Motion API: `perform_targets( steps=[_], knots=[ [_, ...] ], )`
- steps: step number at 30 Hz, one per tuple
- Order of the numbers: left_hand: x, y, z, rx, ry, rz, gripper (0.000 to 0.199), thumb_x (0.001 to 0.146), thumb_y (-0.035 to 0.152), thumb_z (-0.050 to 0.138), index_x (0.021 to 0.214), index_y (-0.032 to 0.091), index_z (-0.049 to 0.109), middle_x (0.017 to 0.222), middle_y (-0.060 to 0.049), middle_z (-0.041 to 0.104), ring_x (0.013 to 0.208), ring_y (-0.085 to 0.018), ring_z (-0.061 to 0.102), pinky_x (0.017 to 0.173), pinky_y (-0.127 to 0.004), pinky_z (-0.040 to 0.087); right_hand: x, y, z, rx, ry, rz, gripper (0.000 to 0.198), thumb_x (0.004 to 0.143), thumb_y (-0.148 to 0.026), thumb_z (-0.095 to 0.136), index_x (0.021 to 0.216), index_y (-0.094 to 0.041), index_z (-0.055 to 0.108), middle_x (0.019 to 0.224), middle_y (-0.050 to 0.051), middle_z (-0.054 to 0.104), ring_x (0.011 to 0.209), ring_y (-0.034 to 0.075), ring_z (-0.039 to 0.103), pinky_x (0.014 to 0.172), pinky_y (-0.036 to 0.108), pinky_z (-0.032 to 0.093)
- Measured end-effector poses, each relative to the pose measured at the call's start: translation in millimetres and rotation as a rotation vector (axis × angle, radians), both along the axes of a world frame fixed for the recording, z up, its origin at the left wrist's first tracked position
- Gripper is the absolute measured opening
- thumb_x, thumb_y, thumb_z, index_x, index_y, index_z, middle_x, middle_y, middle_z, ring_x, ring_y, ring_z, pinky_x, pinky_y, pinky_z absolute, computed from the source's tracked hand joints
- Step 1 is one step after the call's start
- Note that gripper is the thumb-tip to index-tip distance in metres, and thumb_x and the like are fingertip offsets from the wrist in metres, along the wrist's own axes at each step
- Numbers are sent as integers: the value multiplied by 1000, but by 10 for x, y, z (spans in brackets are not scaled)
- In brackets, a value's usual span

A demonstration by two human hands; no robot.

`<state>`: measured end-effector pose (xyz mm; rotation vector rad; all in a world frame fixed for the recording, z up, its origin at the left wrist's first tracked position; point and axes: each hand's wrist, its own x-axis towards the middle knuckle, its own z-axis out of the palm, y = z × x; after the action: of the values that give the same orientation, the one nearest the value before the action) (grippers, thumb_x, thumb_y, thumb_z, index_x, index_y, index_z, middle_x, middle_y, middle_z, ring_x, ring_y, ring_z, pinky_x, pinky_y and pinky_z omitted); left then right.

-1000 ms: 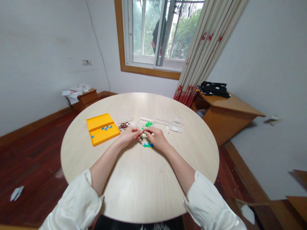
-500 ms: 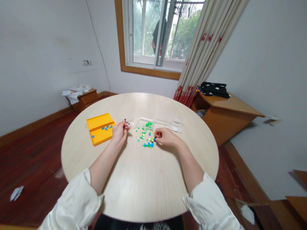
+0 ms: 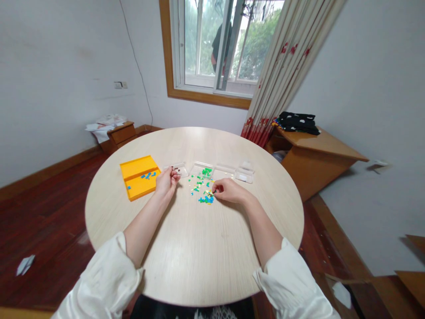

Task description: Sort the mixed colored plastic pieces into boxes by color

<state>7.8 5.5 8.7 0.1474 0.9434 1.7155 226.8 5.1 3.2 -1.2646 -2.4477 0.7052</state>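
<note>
My left hand (image 3: 167,181) is closed over the clear tray with small dark pieces (image 3: 181,170), between it and the yellow box. Small dark reddish bits show at its fingertips. My right hand (image 3: 226,190) is pinched at the right side of a loose pile of tiny blue, green and yellow building bricks (image 3: 206,199). A small dark piece shows under its fingertips. Green bricks (image 3: 206,172) lie in another clear tray (image 3: 195,165) behind the pile. Several blue bricks (image 3: 148,176) rest in the open yellow box (image 3: 139,193) left of my left hand.
More clear trays (image 3: 245,176) stand behind my right hand on the round wooden table (image 3: 195,261). Beyond the table are a small drawer unit (image 3: 122,135) at left, a slanted wooden desk with black cloth (image 3: 297,122) at right, and a curtain (image 3: 282,66) by the window.
My right hand has shifted very slightly left at the pile's edge. My left hand stays nearly in place, its fingertips moving a little. The view has tilted slightly.
</note>
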Motion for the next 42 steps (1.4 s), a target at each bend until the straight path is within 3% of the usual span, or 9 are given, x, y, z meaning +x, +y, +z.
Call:
perform_targets(
  steps=[10,16,27,32,37,42],
  knots=[
    [-14,14,-12,-7,7,-26,26,88,8,42,63,12,50,43,4,45,34,-2,38,39,-9,38,-22,1,-20,66,22,-22,13,64,-7,53,68,-12,65,65,0,61,60,9,50,57,19,36],
    [-15,15,-27,0,52,-85,23,86,7,46,64,11,51,43,4,47,35,-2,39,40,-10,39,-85,-22,18,5,277,-53,12,69,-13,53,69,-12,65,69,3,65,67,11,56,65,22,42],
    [119,-126,-3,54,320,-513,18,78,5,55,60,10,55,49,1,52,41,-4,45,45,-14,44,-210,10,-72,114,476,-86,13,67,-15,53,72,-14,66,69,2,66,63,11,56,61,24,41],
    [132,-151,-36,102,379,-667,16,78,5,55,62,8,56,51,-1,55,43,-5,48,48,-18,49,-246,32,-125,28,573,-101,14,66,-16,54,74,-14,65,73,3,67,67,12,59,66,26,46],
    [121,-129,-101,99,403,-716,12,77,7,59,65,7,59,54,-2,57,43,-6,51,49,-20,51,-268,18,-158,-102,605,-83,15,63,-16,56,74,-13,64,71,2,65,65,12,60,68,28,49],
    [110,-107,-134,114,395,-710,12,77,8,60,66,7,59,54,-2,57,44,-6,51,51,-20,51,-259,-9,-148,-58,558,-62,20,63,-12,53,78,-12,66,74,3,66,65,11,58,66,26,48]
  ],
)
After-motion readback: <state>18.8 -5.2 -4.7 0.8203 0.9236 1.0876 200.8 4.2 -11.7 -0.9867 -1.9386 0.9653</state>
